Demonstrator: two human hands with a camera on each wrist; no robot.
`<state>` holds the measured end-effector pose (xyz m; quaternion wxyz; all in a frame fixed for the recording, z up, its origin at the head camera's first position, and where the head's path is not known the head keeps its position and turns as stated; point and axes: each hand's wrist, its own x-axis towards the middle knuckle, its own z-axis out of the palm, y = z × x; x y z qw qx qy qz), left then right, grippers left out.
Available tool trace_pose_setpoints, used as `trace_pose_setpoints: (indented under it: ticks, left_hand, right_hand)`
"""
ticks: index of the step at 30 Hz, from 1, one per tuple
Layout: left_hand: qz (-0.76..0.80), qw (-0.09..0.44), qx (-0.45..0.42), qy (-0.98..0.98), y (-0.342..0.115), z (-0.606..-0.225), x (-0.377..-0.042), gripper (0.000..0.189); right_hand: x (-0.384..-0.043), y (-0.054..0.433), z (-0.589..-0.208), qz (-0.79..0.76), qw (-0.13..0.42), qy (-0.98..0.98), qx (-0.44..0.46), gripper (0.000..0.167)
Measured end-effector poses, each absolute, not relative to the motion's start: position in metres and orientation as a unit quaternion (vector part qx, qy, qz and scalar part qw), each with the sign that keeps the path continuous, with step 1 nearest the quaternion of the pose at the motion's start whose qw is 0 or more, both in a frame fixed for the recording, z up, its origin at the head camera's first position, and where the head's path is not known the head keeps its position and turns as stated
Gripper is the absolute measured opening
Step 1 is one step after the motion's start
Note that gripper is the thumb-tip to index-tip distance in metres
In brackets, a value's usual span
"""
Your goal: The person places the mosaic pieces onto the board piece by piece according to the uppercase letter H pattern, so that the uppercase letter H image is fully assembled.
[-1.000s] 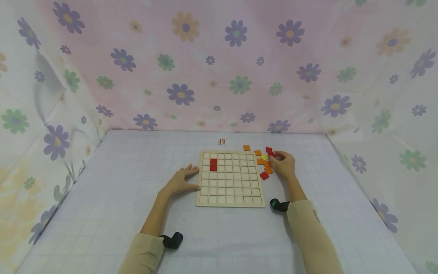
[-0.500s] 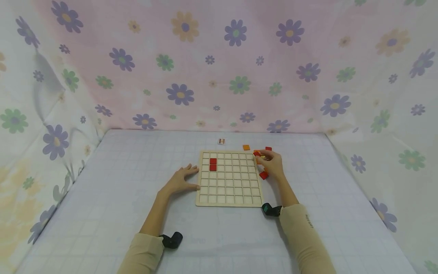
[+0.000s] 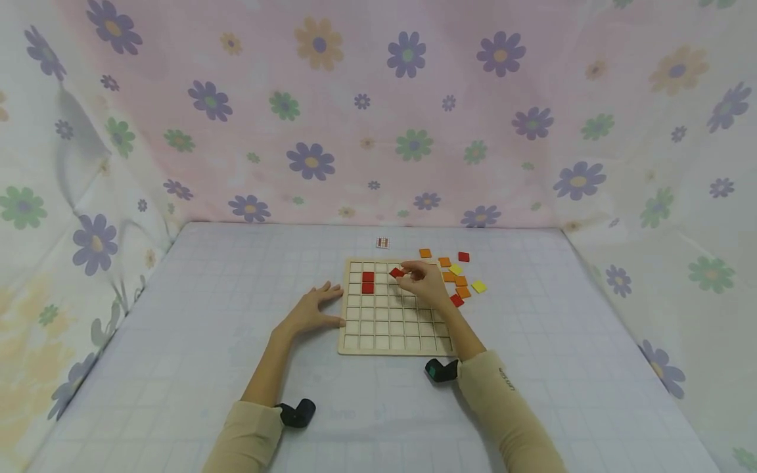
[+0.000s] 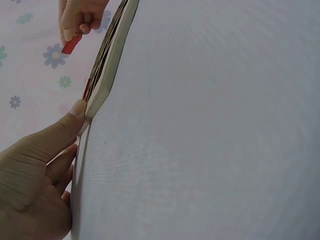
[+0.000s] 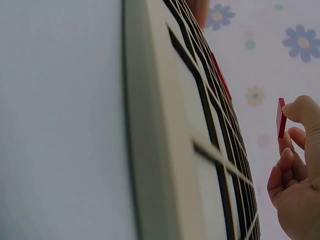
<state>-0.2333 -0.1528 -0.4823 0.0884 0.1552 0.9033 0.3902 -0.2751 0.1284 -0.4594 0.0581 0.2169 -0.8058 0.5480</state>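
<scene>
The right hand (image 3: 427, 282) pinches a red tile (image 3: 396, 272) between thumb and fingertips, clear above the gridded board (image 3: 383, 328) near the middle of its back edge, the square turned askew to the grid with 1 corner toward the board's left edge; I cannot tell a long axis. The left hand (image 3: 310, 312), fingers apart, touches the board's left edge, while 2 seated red tiles (image 3: 368, 276) line up front to back near its back left corner. Loose orange tiles (image 3: 460, 281), 2 yellow tiles (image 3: 479, 287) and 2 loose red tiles (image 3: 464, 257) lie on the tabletop (image 3: 195, 341) around the board's back right corner and right edge, with a small card (image 3: 383, 243) just beyond its back edge.
</scene>
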Motion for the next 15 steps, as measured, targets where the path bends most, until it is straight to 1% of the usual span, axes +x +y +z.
trace_pose_setpoints:
  ticks: [6, 11, 15]
  left_hand:
    - [0.387, 0.087, 0.157, 0.905, -0.153, -0.483, -0.234, 0.075]
    - [0.386, 0.089, 0.158, 0.905, -0.154, -0.483, -0.234, 0.075]
    - [0.388, 0.090, 0.157, 0.904, -0.154, -0.483, -0.234, 0.075]
  right_hand:
    - [-0.284, 0.110, -0.482, 0.508, 0.054, -0.820, 0.258, 0.031]
    - [-0.285, 0.097, -0.488, 0.486, 0.041, -0.818, 0.305, 0.030]
    - [-0.284, 0.091, -0.491, 0.468, 0.024, -0.825, 0.316, 0.029]
